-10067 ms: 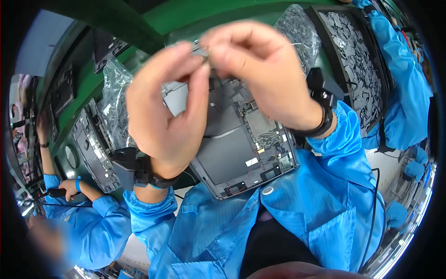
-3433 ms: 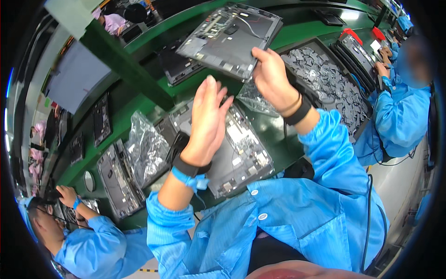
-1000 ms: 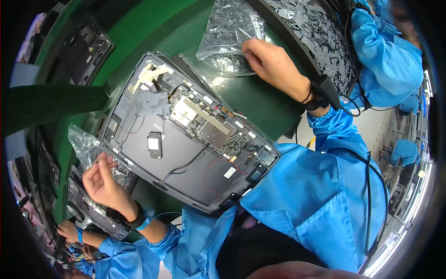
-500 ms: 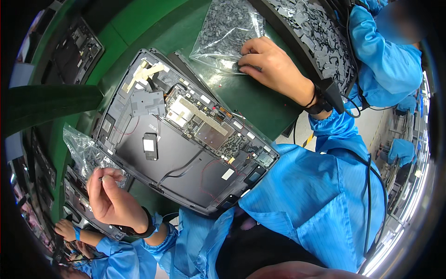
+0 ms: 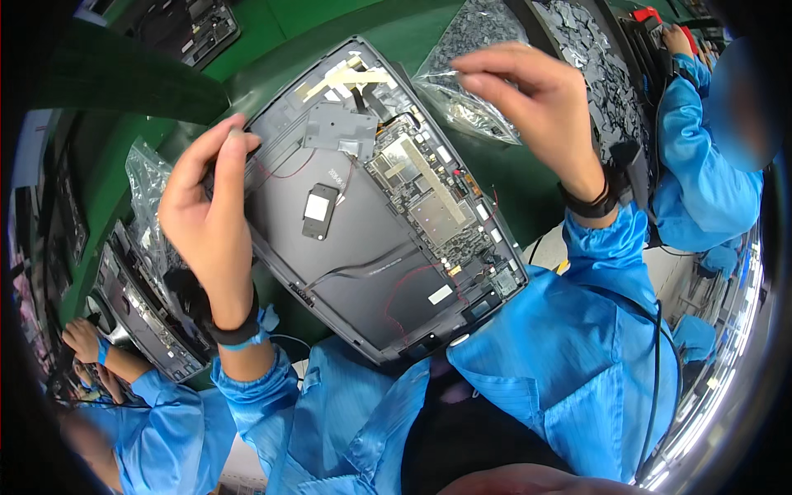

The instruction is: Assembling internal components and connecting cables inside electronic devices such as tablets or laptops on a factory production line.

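An open laptop chassis point(image 5: 280, 235) lies at a slant in front of me, its circuit board point(image 5: 437, 216) exposed along the right side. Inside it rest a small black module point(image 5: 319, 211) with a white label and a grey metal plate point(image 5: 338, 130). My left hand point(image 5: 210, 202) is at the chassis's upper left edge, thumb and fingertips pinched together; anything between them is too small to make out. Above the far right edge, beside a clear plastic bag point(image 5: 470, 115) of small dark parts, my right hand point(image 5: 540, 99) is also pinched, its contents unclear.
A black-rimmed tray of grey flat pieces point(image 5: 577, 58) stands at the far right. Another clear bag point(image 5: 148, 177) and a second opened chassis point(image 5: 136, 305) are on the left. Co-workers in blue sleeves sit at right point(image 5: 701, 165) and lower left point(image 5: 177, 412).
My left hand has moved up and away to the chassis's upper left edge. My right hand has lifted off the bag of parts and shifted rightward. The whole view has turned somewhat.
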Motion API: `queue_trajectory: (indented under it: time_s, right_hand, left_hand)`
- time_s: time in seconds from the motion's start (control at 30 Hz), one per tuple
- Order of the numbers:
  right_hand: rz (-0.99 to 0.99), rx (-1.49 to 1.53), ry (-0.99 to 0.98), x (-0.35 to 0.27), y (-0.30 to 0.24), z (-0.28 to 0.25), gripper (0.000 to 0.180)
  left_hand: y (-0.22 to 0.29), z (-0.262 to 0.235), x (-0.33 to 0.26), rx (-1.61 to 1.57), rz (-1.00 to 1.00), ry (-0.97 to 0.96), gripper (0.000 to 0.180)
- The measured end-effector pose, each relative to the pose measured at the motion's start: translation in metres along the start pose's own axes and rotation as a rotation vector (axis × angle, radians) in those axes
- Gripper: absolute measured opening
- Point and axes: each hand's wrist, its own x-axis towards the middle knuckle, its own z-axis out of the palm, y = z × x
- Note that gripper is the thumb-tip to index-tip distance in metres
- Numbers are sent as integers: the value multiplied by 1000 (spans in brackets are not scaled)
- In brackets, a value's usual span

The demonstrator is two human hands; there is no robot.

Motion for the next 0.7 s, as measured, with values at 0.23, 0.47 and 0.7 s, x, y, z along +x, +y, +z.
queue_trajectory:
  time_s: [0.23,0.47,0.7]
  right_hand:
    - [276,338,-238,64,-20,7,9]
    - [329,518,-295,74,8,28,11]
    - [246,540,-219,63,12,39,13]
  left_hand:
    - [5,18,6,40,42,-65,19]
    - [2,15,7,53,54,-68,17]
    - [-2,18,6,27,56,-58,16]
